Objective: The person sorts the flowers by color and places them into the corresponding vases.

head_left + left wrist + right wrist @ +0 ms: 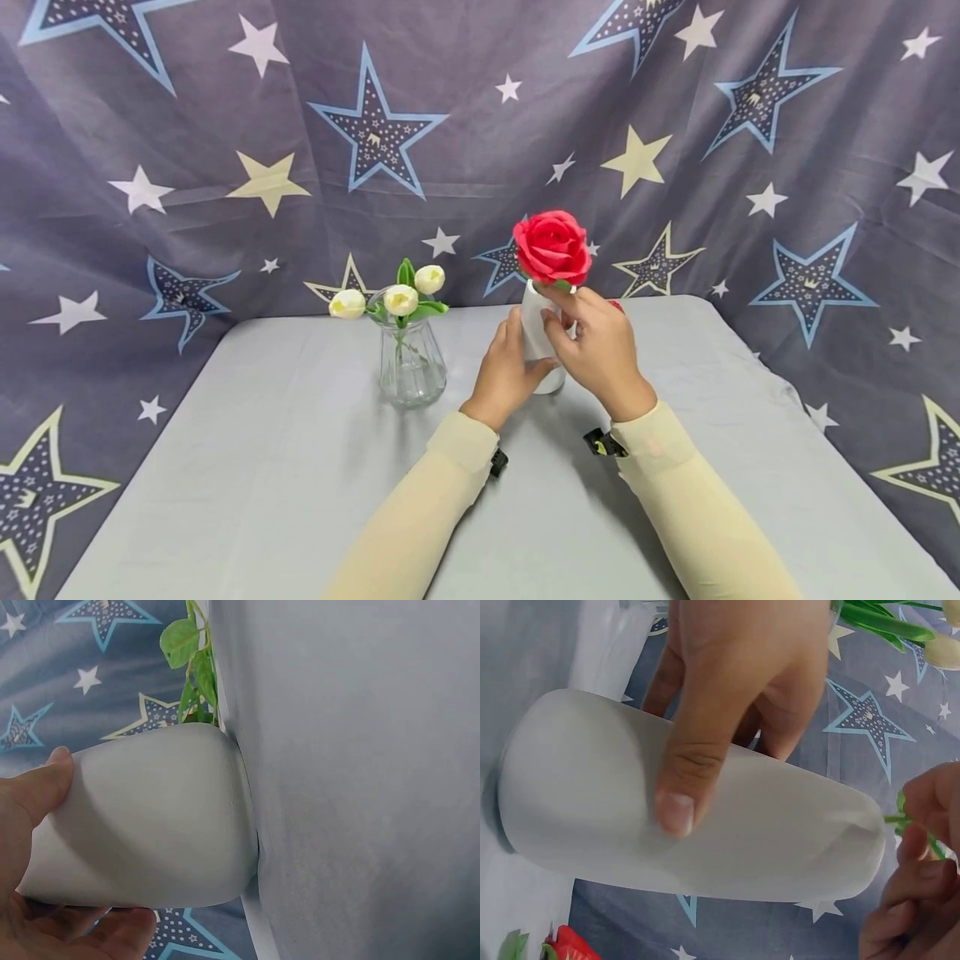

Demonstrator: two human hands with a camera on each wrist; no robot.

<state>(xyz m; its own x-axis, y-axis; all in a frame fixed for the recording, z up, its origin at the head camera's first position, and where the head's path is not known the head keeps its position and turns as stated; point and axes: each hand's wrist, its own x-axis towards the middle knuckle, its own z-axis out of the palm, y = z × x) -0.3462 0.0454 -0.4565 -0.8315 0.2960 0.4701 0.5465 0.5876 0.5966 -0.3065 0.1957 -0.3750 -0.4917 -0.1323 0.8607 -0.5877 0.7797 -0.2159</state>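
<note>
A white vase stands upright on the table, and my left hand grips its body. The right wrist view shows that hand's thumb lying across the vase wall. A full red rose is above the vase mouth. Close below the bloom, my right hand pinches the green stem, which enters the mouth. The lower stem is hidden inside the vase. In the left wrist view the vase base meets the tabletop.
Left of the vase, a clear glass vase holds cream tulips. Another red flower with green leaves lies on the grey-covered table, mostly behind my right hand. A star-patterned curtain hangs behind.
</note>
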